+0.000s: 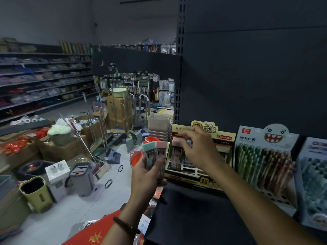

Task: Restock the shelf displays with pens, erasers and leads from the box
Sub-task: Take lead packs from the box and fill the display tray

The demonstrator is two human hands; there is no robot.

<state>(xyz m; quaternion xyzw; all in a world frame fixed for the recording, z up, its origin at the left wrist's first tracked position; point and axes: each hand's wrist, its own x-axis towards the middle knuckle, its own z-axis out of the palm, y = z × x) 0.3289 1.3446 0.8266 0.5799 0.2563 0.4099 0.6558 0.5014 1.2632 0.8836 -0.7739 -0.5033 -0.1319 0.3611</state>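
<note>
The left hand (147, 175) grips a small bunch of lead cases (154, 154) just left of the shelf (191, 214). The right hand (198, 147) pinches one pink-capped case (177, 149) over the lead display box (200, 167), beside the pen display (265, 165).

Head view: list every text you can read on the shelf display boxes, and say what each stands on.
"MP 8283": white cardboard pen display with toothy ghost face.
"LANTU": same display's red logo.
"1=10", "2B", "24PCS": cream-and-black cardboard lead display.
Labels on the pastel-capped lead cases in the left hand and right hand: too blurred.
</note>
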